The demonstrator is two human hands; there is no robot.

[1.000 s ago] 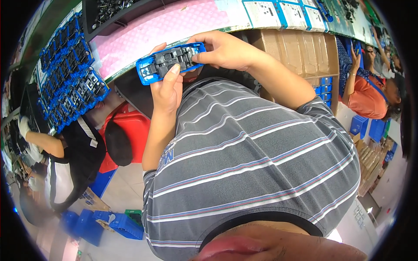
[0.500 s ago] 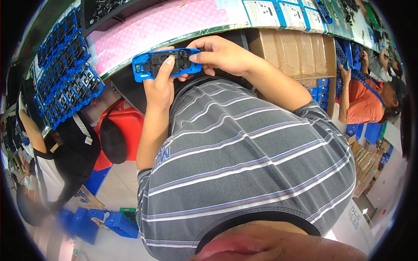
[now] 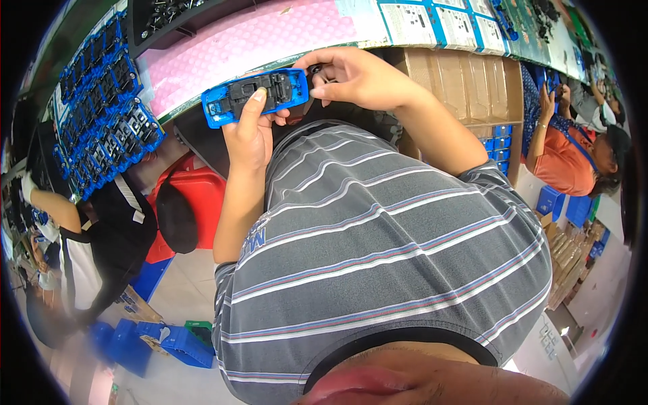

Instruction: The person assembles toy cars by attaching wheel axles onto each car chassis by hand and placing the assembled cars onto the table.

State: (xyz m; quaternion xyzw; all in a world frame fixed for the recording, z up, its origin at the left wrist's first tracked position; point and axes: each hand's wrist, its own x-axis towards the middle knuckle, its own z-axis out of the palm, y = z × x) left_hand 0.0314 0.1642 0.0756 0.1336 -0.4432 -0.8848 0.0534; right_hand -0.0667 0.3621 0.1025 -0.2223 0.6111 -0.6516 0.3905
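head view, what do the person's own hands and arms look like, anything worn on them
The left hand and right hand are ungloved, and no watch or bracelet shows. Both forearms are bare up to short, dark grey sleeves of a shirt with thin, pale stripes.

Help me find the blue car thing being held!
Find the big pink sheet at the top. Just below it is a blue car-shaped shell with black insides. Unlike the blue-and-black pieces in rows at left, it's in the left hand.

A red seat [image 3: 204,206] stands on the pale tiled floor [image 3: 191,278].
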